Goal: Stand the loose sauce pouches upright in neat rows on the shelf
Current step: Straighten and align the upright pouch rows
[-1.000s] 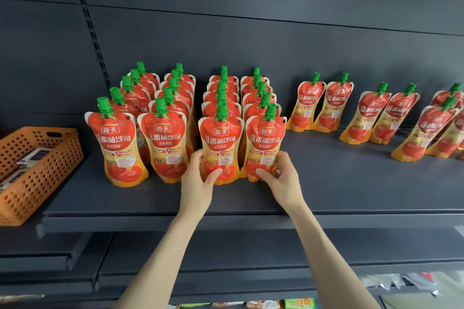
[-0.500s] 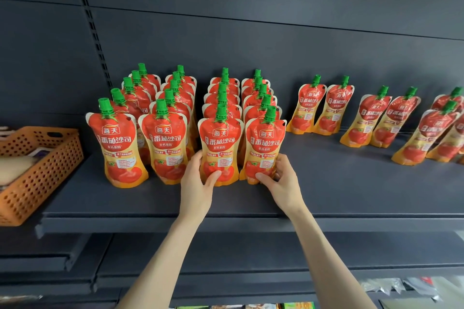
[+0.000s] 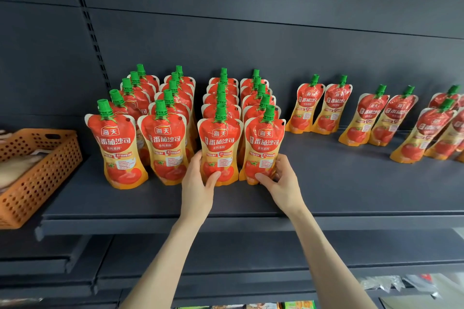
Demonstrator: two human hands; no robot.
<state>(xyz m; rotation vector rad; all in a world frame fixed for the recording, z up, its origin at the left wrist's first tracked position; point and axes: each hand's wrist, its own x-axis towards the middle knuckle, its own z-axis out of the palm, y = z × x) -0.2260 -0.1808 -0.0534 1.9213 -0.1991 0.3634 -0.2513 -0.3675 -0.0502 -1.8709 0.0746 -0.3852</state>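
Red and yellow tomato sauce pouches with green caps stand in several rows on the dark shelf [image 3: 351,190]. My left hand [image 3: 198,183] grips the base of the front pouch of the third row [image 3: 219,140]. My right hand [image 3: 281,180] holds the base of the front pouch of the fourth row [image 3: 263,143]. Both pouches stand upright, side by side. Further right, loose pouches [image 3: 319,105] lean in pairs toward the back wall.
An orange perforated basket [image 3: 42,173] with pale packets sits at the left end, beside the rows. More pouches [image 3: 426,128] lean at the far right. Lower shelves [image 3: 251,253] with goods lie below the shelf's front edge.
My hands stay on the same two front pouches. The view has shifted slightly downward and the pouches sit a touch closer together.
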